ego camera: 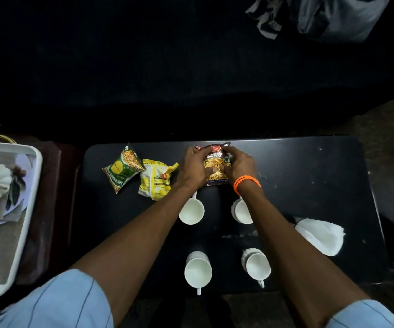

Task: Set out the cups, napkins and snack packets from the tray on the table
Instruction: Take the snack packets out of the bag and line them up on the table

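A dark red snack packet [215, 165] marked MIXTURE lies near the far edge of the black table [309, 181]. My left hand [194, 168] grips its left side and my right hand [239, 164], with an orange bead bracelet on the wrist, grips its right side. A green packet [121, 168] and a yellow packet [155, 178] lie to the left. Several white cups stand nearer me: one [191, 211] under my left forearm, one [242, 211] partly hidden by my right forearm, and two in front [198, 272] [257, 265]. White napkins [319, 235] lie at the right.
A white tray [29, 209] with a pumpkin picture on its base sits on a dark red stand left of the table. A grey bag [328, 15] lies on the dark floor at the far right. The far side beyond the table is dark.
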Available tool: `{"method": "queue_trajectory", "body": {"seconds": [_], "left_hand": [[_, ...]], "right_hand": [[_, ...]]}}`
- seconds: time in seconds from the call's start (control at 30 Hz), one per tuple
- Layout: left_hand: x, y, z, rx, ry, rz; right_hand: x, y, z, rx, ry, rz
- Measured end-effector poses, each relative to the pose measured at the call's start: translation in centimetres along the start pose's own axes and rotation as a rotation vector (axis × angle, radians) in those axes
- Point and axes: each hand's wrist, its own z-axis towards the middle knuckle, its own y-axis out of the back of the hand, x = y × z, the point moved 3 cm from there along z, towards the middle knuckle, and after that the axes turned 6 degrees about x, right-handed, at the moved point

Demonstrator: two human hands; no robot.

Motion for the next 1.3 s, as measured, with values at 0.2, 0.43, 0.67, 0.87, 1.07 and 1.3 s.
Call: {"method": "queue_trajectory", "body": {"seconds": [0.2, 0.43, 0.67, 0.87, 1.07, 1.3], "left_hand": [[1.4, 3.2, -4.7, -0.389, 0.024, -0.221], [10.4, 4.2, -9.7, -0.498, 0.57, -0.524], [10.8, 5.0, -9.9, -0.353, 0.517, -0.66], [4.9, 5.9, -8.5, -0.188, 0.429, -0.821], [-4.7, 4.7, -3.3, 0.312, 0.361, -1.262], [-7.6, 0.0, -0.3, 0.153, -0.1, -0.516]], "right_hand": [[4.9, -1.2, -1.2, -0.105, 0.158, -0.037], [9.5, -10.1, -1.4, 0.43, -0.086, 0.163], [8.8, -10.0, -1.2, 0.325, -0.232, 0.418], [8.9, -0.3, -2.4, 0.329, -0.136, 0.575], [6.3, 10.1, -3.6, 0.118, 0.29, 0.336], [-3.4, 13.6, -3.6, 0.163, 0.319, -0.513]]}}
